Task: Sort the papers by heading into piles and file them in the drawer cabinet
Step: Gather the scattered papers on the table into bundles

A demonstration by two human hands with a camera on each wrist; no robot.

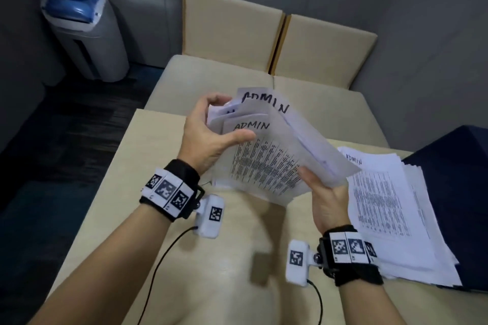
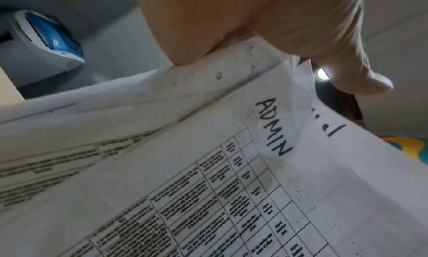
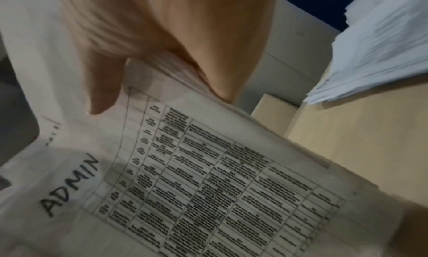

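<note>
Both hands hold a bundle of white sheets (image 1: 266, 150) headed ADMIN above the beige table (image 1: 158, 155). My left hand (image 1: 211, 126) grips its upper left corner, thumb on the front sheet, fingers curled behind. My right hand (image 1: 322, 192) grips the lower right edge, thumb in front. In the left wrist view the top sheet (image 2: 231, 187) shows a printed table and ADMIN in marker. The right wrist view shows the same sheet (image 3: 197, 178) under my thumb. A second pile of papers (image 1: 390, 208), also headed ADMIN, lies on the table at the right.
A dark blue object (image 1: 454, 166) lies under and behind the right pile. Two beige seats (image 1: 264, 79) with backrests stand beyond the table. A grey bin with a blue lid (image 1: 84, 31) stands at the far left on dark carpet.
</note>
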